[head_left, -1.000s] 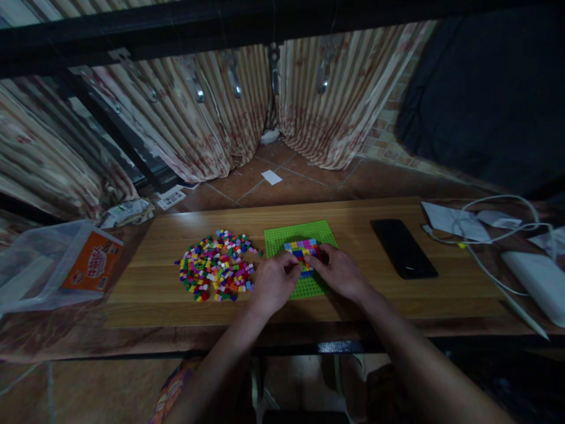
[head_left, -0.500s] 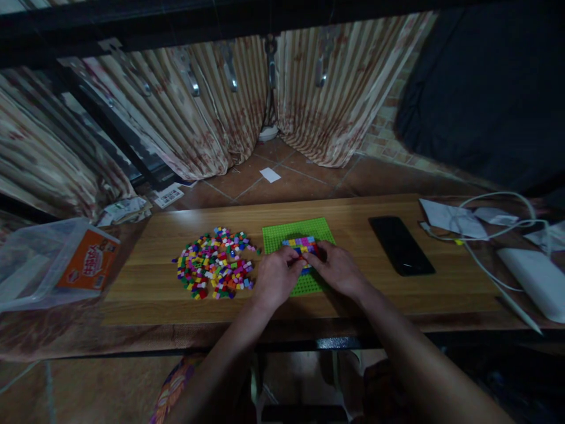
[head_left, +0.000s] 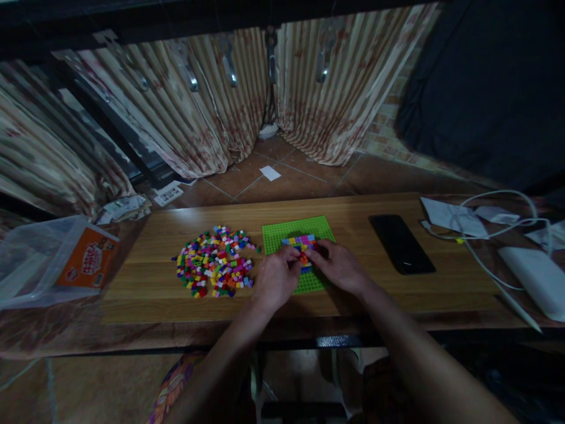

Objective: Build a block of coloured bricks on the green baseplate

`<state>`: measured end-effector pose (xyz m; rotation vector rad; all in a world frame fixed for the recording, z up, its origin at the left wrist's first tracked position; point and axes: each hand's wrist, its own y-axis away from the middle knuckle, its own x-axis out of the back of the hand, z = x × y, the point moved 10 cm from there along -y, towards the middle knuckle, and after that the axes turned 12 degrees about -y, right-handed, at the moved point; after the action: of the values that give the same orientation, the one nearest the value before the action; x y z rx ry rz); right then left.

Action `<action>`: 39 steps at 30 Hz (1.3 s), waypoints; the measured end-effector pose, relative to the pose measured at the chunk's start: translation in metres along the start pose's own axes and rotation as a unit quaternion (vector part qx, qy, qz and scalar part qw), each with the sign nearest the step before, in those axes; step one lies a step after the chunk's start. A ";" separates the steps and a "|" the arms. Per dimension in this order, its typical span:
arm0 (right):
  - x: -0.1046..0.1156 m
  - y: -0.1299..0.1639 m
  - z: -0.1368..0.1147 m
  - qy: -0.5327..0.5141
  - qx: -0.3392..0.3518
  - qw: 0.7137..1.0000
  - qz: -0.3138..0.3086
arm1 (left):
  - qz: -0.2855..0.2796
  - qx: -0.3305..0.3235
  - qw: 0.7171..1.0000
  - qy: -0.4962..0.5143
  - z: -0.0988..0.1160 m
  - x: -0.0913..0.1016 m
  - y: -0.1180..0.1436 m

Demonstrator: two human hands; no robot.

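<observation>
Centrally, a green baseplate (head_left: 282, 231) lies flat on the wooden table (head_left: 353, 294), w/ a small multicoloured brick block (head_left: 300, 242) built on its middle. Left hand (head_left: 274, 279) and right hand (head_left: 339, 266) meet over the block's near edge, fingers curled inward; fingertips touch the bricks, and an orange brick (head_left: 303, 258) shows between them, but which hand pinches it cannot be told. Loose brick pile (head_left: 212, 262) sits just left of the baseplate, near the left hand. Black phone (head_left: 401, 243) lies face-up to the right, well apart from the hands. White cable (head_left: 494, 227) and papers at far right; clear plastic box (head_left: 48, 259) at far left.
</observation>
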<state>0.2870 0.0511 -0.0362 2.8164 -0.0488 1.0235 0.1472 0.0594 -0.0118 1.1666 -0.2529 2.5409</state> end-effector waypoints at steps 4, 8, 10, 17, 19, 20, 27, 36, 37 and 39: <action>-0.001 -0.001 0.003 -0.032 0.009 0.999 -0.036 | -0.008 0.013 0.999 -0.035 0.001 -0.001 0.002; -0.003 -0.001 -0.001 -0.074 0.038 0.994 -0.071 | 0.014 0.027 0.995 -0.092 0.000 -0.001 0.003; -0.004 -0.001 0.000 -0.080 0.037 0.993 -0.078 | 0.019 0.024 0.992 -0.122 0.001 -0.002 0.004; -0.004 -0.001 0.002 -0.093 0.038 0.993 -0.068 | 0.029 0.023 0.984 -0.175 0.004 -0.002 0.006; -0.003 -0.001 0.001 -0.103 0.038 0.992 -0.067 | 0.028 0.021 0.983 -0.179 0.005 -0.002 0.006; -0.003 -0.001 0.001 -0.106 0.036 0.991 -0.067 | 0.028 0.020 0.983 -0.179 0.005 -0.003 0.006; -0.004 -0.001 0.003 -0.084 0.019 0.993 -0.078 | 0.024 0.023 0.984 -0.177 0.004 -0.005 0.007; -0.005 -0.001 0.004 -0.110 0.021 0.989 -0.093 | 0.021 -0.017 0.982 -0.187 0.011 -0.005 0.008; -0.005 -0.001 0.004 -0.113 0.023 0.989 -0.097 | 0.020 -0.023 0.981 -0.190 0.012 -0.005 0.009; -0.007 -0.002 0.004 -0.118 0.024 0.987 -0.102 | 0.020 -0.027 0.980 -0.195 0.013 -0.005 0.009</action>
<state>0.2848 0.0520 -0.0441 2.8949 0.2369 0.6540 0.1563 0.0461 -0.0076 1.6455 -0.4394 2.2997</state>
